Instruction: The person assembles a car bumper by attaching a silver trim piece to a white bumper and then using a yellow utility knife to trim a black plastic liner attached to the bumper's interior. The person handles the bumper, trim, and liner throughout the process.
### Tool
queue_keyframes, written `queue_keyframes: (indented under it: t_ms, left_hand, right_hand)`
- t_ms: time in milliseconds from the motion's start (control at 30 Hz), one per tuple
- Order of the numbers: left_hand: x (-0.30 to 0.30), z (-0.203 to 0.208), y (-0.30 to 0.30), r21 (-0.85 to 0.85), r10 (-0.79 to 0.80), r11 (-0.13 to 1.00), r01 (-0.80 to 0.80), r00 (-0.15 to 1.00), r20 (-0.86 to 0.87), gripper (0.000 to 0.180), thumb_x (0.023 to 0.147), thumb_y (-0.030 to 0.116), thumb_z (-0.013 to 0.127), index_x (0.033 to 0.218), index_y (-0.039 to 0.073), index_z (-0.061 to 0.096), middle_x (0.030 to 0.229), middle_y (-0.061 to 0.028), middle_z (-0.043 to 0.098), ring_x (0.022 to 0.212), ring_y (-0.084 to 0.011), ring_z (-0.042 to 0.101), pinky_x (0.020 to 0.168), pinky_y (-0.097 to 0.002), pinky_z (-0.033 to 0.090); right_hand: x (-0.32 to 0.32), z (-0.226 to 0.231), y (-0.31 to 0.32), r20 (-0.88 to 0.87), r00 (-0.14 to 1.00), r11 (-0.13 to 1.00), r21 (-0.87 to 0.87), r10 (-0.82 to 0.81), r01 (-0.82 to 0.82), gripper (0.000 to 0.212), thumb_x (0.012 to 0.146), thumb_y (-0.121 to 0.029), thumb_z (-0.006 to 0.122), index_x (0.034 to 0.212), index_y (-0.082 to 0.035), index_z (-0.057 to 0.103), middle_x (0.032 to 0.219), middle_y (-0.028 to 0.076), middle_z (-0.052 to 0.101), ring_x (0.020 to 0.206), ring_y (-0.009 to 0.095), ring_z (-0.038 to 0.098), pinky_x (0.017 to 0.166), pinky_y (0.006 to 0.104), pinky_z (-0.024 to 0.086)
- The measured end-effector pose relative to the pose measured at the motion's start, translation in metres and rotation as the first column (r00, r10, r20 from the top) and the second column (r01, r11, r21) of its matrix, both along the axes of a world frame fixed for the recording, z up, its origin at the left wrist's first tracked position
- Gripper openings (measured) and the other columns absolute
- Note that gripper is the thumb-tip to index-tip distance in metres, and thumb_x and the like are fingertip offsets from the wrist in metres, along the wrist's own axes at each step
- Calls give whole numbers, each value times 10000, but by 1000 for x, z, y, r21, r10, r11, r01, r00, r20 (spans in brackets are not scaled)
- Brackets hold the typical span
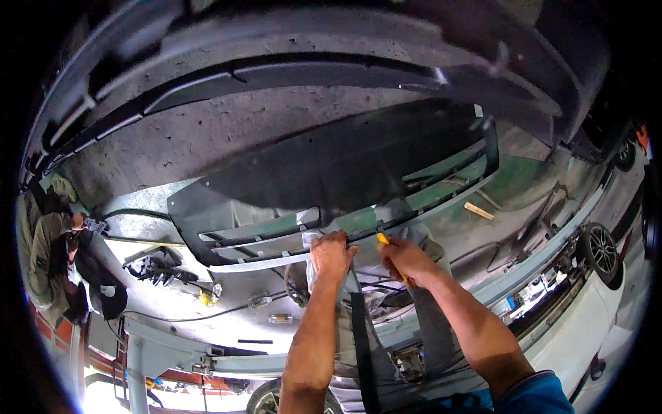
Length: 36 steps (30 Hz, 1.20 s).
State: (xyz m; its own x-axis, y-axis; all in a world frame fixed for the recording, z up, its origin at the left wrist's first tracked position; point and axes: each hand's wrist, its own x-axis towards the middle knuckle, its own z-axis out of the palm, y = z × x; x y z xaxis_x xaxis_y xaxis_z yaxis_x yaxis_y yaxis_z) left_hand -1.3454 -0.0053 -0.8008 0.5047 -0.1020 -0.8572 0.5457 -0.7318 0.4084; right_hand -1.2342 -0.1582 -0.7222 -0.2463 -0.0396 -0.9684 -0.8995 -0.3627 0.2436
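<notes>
A large black panel (303, 162) with long slotted openings lies in front of me, its pale near rim curving across the view. My left hand (331, 255) is closed over this rim near its middle. In my right hand (403, 259) is a slim yellow-handled tool (383, 239), held just behind the rim; its working tip does not show clearly. A long dark strip (362, 345) hangs from beside my left hand toward the lower edge of the view. My left fingertips are partly hidden.
A large curved black bumper-like part (276, 69) spans the far side. At left a person (86, 255) sits or crouches. Below them lie dark parts (158, 265) and a cable (207, 317). A white car (586, 317) and a grey metal beam (476, 293) stand at right.
</notes>
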Motion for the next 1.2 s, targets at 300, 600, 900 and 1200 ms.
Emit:
queue_keyframes:
  t_ms: [300,600,900,1200]
  left_hand:
    - [2,-1,0,9,-6,1000,6,1000,-15,409,726,400,752,919,54,648,910,-115,678,906,-284,639,807,-410,447]
    - [2,1,0,12,-19,1000,20,998,-61,432,732,413,745,955,55,657,963,-120,683,903,-290,646,824,-400,447]
    - [4,-3,8,-43,5,999,-6,1000,-28,408,739,359,742,983,47,647,1007,-128,675,938,-307,639,824,-419,451]
    - [9,3,14,-105,255,960,-259,966,-52,389,736,160,701,1094,53,592,985,-167,665,956,-376,619,894,-462,467]
  right_hand:
    - [-5,-6,-8,-26,991,985,-114,-134,130,229,958,-286,563,1061,-82,544,636,23,548,470,113,502,401,274,386]
    - [-9,-11,-1,-25,1000,990,-141,15,-18,293,961,-322,575,1124,-81,546,638,21,528,445,120,461,395,275,360]
    - [12,9,-26,32,932,932,-16,-360,361,240,956,-306,580,1096,-113,559,709,6,542,509,88,464,438,219,363]
    - [26,-31,-50,510,764,905,-73,396,-420,399,798,-195,681,1129,-15,551,814,91,614,703,135,585,575,317,487]
